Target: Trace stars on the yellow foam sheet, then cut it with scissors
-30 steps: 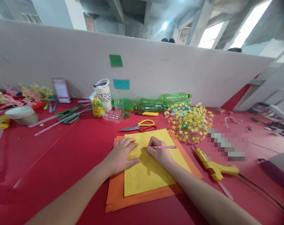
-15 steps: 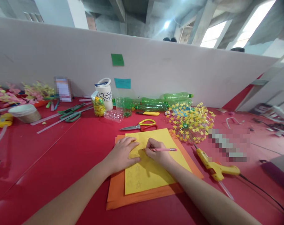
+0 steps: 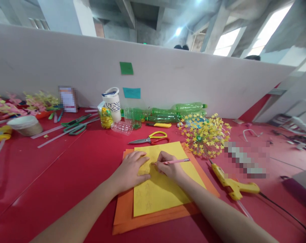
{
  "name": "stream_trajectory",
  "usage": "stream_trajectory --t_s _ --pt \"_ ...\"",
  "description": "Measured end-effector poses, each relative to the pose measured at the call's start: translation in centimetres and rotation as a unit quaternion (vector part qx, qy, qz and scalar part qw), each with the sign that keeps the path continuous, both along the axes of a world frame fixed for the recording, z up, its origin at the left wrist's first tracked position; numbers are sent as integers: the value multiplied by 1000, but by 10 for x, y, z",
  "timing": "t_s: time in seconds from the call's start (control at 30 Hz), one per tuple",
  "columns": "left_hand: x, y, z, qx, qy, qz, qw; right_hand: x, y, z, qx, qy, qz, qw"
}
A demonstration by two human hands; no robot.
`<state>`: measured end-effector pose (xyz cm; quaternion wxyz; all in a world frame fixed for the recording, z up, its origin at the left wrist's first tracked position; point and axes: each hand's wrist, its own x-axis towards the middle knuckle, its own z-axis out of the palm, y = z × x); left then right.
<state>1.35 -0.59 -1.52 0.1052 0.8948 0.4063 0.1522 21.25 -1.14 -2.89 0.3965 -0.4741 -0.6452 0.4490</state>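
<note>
A yellow sheet of paper (image 3: 165,195) lies on larger orange sheets (image 3: 122,219) in front of me. Small pencil-drawn stars run down its left side. My left hand (image 3: 132,168) rests on the sheet's left part, fingers spread, holding nothing. In my right hand (image 3: 169,165) is a pink pencil (image 3: 178,161), pinched near its tip, the eraser end pointing right. The pencil's point is at the paper, just right of my left fingers. Scissors (image 3: 150,137) with one yellow and one red handle lie just beyond the sheet.
To the right are a yellow glue gun (image 3: 234,185) with a cord and a clear-and-green piece covered in yellow stars (image 3: 206,135). Green plastic bottles (image 3: 165,114), a yellow cutter (image 3: 160,125) and a white cup (image 3: 112,104) stand or lie by the partition. Green scissors (image 3: 77,126) lie left.
The view has tilted up slightly, so things sit lower in the picture. My right hand and the pencil have shifted slightly, the eraser end tipping up. My left hand stays on the paper.
</note>
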Motion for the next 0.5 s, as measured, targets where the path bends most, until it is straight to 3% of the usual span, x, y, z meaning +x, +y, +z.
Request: stream_trajectory --t_s 0.3,0.5 --pt "1 0 2 -5 4 -1 1000 0 -2 2 6 -22 13 1000" --pt "1 -1 3 -3 6 -1 1000 3 1 11 -64 84 -55 993"
